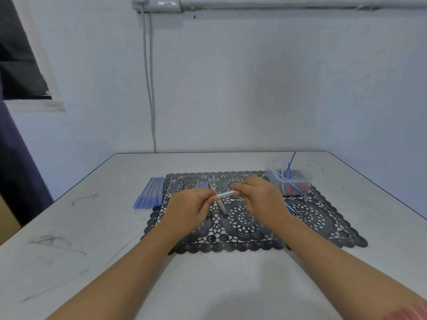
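Above a black lace placemat [323, 222], my two hands hold a clear pen barrel [227, 194] between them. My left hand [189, 207] pinches its near left end, and my right hand [261, 196] grips its right end with curled fingers. A grey pen [219, 202] lies slanted on the mat just below the barrel, partly hidden by my left hand. A few blue pens [201, 185] lie behind it on the mat.
A row of several blue-capped pens [149, 192] lies left of the mat. A clear plastic box [290, 181] with refills and red and blue parts stands at the back right. Loose blue refills [291, 209] lie beside my right wrist. Behind the white table [69, 227] runs a wall.
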Action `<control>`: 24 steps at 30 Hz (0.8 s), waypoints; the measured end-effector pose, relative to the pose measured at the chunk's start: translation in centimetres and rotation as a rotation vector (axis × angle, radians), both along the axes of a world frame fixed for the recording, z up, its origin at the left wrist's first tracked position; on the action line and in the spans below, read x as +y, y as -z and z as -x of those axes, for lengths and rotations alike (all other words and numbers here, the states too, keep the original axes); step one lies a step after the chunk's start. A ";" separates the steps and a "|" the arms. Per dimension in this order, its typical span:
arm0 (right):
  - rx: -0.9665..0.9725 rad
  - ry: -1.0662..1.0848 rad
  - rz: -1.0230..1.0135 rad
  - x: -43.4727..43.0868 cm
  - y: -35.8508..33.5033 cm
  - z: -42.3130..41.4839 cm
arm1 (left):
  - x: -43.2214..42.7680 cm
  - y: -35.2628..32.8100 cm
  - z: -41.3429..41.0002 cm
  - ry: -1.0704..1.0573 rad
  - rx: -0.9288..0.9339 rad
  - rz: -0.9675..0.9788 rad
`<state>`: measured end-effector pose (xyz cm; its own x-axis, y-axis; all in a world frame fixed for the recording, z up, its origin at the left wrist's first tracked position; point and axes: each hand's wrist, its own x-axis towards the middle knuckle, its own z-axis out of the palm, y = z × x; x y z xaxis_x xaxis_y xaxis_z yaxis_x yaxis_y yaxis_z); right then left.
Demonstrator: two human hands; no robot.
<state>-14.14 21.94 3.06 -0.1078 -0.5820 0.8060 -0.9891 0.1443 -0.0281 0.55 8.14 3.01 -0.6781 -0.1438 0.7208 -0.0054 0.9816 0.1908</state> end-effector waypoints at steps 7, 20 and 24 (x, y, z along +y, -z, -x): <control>0.031 -0.035 0.007 0.2 -0.2 0.0 | 0.1 -0.2 -0.2 -0.019 -0.076 -0.067; -0.133 -0.047 -0.077 0.3 0.1 -0.1 | 0.2 -0.7 -0.5 -0.032 -0.253 -0.256; -0.159 -0.035 -0.154 0.2 0.2 -0.2 | 0.1 -0.8 -0.7 -0.017 -0.274 -0.206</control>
